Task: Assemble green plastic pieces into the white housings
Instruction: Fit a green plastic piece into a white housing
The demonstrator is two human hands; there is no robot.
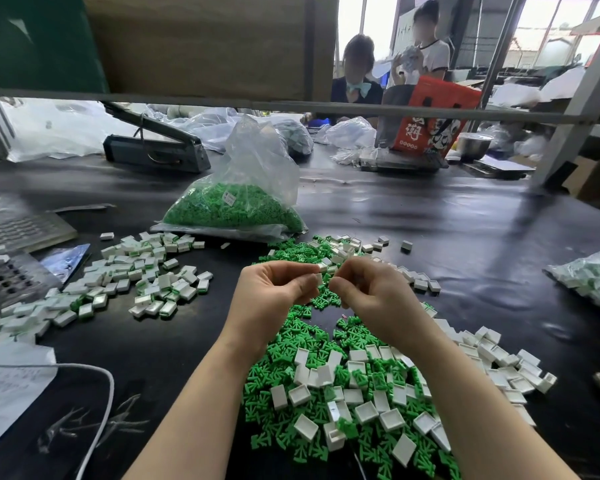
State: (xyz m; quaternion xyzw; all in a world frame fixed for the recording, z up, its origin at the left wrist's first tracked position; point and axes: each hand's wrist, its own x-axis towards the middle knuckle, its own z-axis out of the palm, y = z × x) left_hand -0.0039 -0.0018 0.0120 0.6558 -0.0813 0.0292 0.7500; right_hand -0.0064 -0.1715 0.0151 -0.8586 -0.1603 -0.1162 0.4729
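At frame centre, the left hand (274, 289) pinches a white housing (322, 268) in its grip. The right hand (371, 289) has its grip curled; what it holds is hidden. Loose green pieces (284, 344) and housings cover the tabletop (465, 237) below.

Both hands raised mid-frame over a dark table (465, 220). Left hand (274, 289) curled, pinching a white housing (322, 268) at the fingertips; right hand (368, 289) curled just beside it, fingertips meeting the same spot, held item too small to tell. Below the hands, lower centre: loose pile of green pieces (281, 344) mixed with empty white housings (364, 410). Centre left: heap of assembled housings (146, 275) showing green edges. Above centre: clear bag of green pieces (232, 206). Left edge: white cable (101, 375) and paper (11, 386). Upper right: two people behind a red bag (430, 116).
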